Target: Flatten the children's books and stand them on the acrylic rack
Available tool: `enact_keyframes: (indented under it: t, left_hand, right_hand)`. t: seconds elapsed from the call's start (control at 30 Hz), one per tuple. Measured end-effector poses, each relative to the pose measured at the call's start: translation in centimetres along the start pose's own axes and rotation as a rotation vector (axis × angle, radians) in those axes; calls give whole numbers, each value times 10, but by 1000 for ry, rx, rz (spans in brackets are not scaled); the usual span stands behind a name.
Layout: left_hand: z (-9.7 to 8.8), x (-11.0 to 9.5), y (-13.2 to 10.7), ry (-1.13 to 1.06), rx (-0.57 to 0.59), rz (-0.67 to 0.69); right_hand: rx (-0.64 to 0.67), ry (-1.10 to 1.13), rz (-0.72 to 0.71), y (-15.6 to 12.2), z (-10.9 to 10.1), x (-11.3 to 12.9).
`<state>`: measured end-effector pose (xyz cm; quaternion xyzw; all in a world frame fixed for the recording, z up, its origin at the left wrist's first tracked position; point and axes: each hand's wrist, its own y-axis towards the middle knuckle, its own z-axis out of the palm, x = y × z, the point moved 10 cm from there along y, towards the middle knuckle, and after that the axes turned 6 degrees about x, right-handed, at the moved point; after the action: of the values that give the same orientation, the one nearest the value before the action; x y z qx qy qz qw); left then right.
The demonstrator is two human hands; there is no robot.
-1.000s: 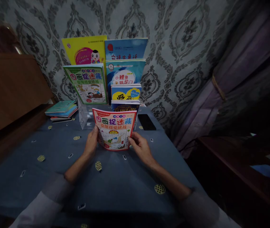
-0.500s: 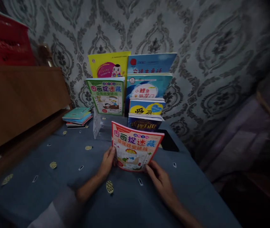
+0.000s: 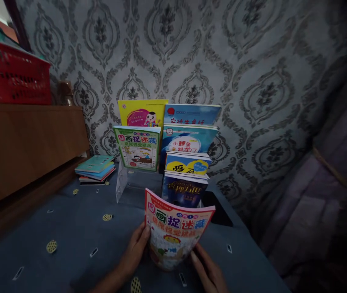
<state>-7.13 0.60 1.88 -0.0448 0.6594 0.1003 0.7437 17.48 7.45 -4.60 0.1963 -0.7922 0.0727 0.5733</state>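
A red-bordered children's picture book (image 3: 173,228) is held upright and slightly bowed between my two hands, its cover facing me. My left hand (image 3: 136,248) grips its left edge, thumb in front. My right hand (image 3: 208,266) is closed on its lower right edge. Behind it stands a clear tiered book rack (image 3: 123,185). A green-bordered picture book (image 3: 138,148) rests in its left column, in front of a yellow book (image 3: 142,112). In the right column are a blue book (image 3: 191,114), a teal book (image 3: 190,138), yellow-and-blue books (image 3: 187,162) and dark blue books (image 3: 184,189).
A small pile of thin books (image 3: 95,167) lies left of the rack. A black flat object (image 3: 217,209) lies to its right. On the wooden cabinet (image 3: 33,142) sits a red basket (image 3: 14,75). A pale curtain (image 3: 307,195) hangs at the right, past the blue tablecloth (image 3: 78,228).
My view has tilted up, so the rack, books and hands appear lower. Both hands still hold the red-bordered picture book, which now overlaps the dark blue books' lower edge.
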Motion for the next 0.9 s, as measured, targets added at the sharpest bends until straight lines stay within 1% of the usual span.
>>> enact_keyframes:
  t: [0.1, 0.2, 0.27, 0.37, 0.43, 0.57, 0.7, 0.83, 0.9]
  left_hand:
    - [-4, 4, 1, -29, -25, 4]
    - [-7, -2, 0, -4, -32, 6]
    - [-9, -11, -1, 30, -36, 25]
    - [-10, -22, -3, 65, -39, 45]
    - [-10, -23, -3, 80, -31, 33]
    - [-9, -18, -3, 117, -29, -13]
    - [-9, -15, -2, 158, -29, -33]
    - [-11, -18, -2, 178, -27, -17]
    - [-10, -18, -3, 171, -23, -25]
  right_hand:
    - [18, -3, 1, 0, 0, -5]
    - [-2, 13, -6, -2, 0, 1]
    - [-32, 27, -29, -4, -1, 10]
    - [-52, 50, -70, -8, 1, 31]
    - [-24, 59, -79, -10, 6, 46]
    - [2, 71, -115, -11, 12, 71]
    - [33, 78, -131, -11, 14, 84]
    - [77, 63, -141, -12, 16, 91]
    - [75, 58, -150, -12, 16, 93]
